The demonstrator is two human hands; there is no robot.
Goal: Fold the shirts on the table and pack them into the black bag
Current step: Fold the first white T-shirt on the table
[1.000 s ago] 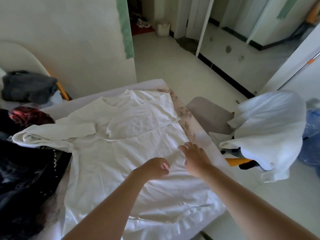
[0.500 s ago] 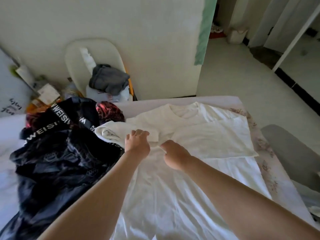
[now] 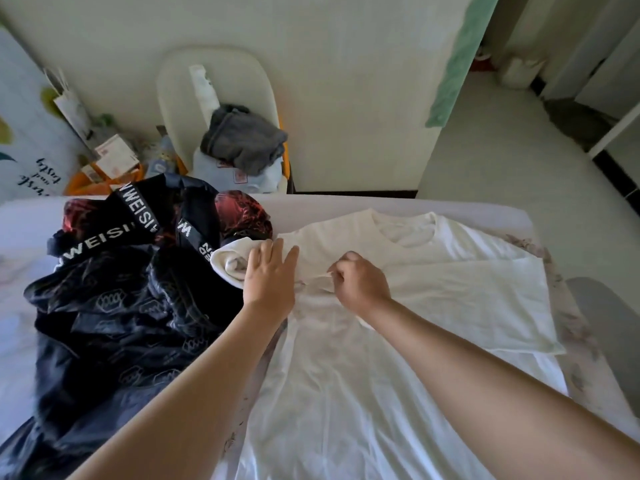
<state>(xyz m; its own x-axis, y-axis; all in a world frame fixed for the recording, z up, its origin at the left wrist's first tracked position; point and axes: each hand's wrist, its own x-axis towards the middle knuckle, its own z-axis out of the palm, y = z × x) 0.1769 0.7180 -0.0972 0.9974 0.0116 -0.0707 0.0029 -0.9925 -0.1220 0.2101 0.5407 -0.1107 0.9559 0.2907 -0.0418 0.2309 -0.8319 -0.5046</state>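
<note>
Shirt [image 3: 398, 341], white and thin, lies flat on the bench [image 3: 398, 207] at centre right: light, limp, sure to sag unless gripped by seams. Left hand [image 3: 268, 280] rests spread on its bunched sleeve [image 3: 230, 261]; right hand [image 3: 360, 285] pinches a chest fold. Black bag [image 3: 114, 306] lies lower left.

Left hand [image 3: 270, 275] flat, fingers spread toward 12 o'clock; right hand [image 3: 360, 284] fisted at its 3 o'clock, both forearms outstretched
</note>
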